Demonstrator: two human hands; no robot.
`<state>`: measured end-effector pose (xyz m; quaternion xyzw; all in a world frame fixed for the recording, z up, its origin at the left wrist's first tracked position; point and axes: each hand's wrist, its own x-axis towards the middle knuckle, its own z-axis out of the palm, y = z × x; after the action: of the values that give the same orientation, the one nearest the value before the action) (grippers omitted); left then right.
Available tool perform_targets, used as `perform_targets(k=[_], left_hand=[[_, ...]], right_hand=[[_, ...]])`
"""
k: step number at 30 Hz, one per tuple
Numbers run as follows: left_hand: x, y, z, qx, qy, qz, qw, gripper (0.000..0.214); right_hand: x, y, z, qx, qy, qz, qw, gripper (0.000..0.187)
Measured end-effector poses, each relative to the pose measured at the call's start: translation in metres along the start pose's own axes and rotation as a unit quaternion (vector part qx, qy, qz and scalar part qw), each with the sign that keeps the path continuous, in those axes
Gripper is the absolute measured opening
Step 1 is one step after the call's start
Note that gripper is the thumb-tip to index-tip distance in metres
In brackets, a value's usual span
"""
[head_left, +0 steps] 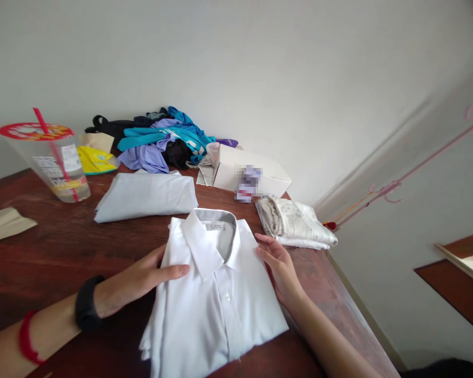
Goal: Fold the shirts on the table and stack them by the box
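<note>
A folded white collared shirt (pixel 216 299) lies on the dark wooden table (pixel 55 247) in front of me. My left hand (pixel 142 278) rests on the shirt's left shoulder, thumb stretched across the cloth and fingers tucked under its edge. My right hand (pixel 278 265) lies along the shirt's right edge with fingers extended and together, touching the fabric. A black band and a red string sit on my left wrist.
A folded pale blue garment (pixel 145 197) lies behind the shirt. A folded cream cloth (pixel 295 223) sits at the table's right edge, next to a white box (pixel 252 176). A heap of blue and black clothes (pixel 165 139) is by the wall. A plastic cup with a red straw (pixel 51 157) stands far left.
</note>
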<state>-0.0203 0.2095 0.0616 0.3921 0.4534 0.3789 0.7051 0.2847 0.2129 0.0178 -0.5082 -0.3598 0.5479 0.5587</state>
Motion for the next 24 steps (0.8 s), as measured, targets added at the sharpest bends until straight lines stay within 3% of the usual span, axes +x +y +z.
perform_targets(k=[3,6,11,19,24], left_hand=[[-0.003,-0.005,-0.001,0.013,-0.062,-0.013,0.998,0.045],[-0.004,-0.011,0.000,-0.072,-0.113,-0.086,0.987,0.042],[-0.003,-0.010,0.002,-0.085,-0.086,-0.153,0.981,0.028],[-0.008,-0.005,0.007,-0.091,-0.100,-0.127,0.983,0.045],[-0.012,-0.004,0.005,-0.107,-0.063,-0.110,0.986,0.047]], right_hand=[[0.000,-0.001,0.001,0.003,0.002,0.008,1.000,0.051],[0.000,-0.001,0.001,-0.007,0.001,0.004,1.000,0.051],[0.000,0.000,0.000,-0.033,0.002,-0.026,0.999,0.047],[0.002,0.001,0.001,-0.011,0.022,0.026,0.999,0.053],[-0.005,-0.009,0.005,0.010,-0.069,0.113,0.991,0.049]])
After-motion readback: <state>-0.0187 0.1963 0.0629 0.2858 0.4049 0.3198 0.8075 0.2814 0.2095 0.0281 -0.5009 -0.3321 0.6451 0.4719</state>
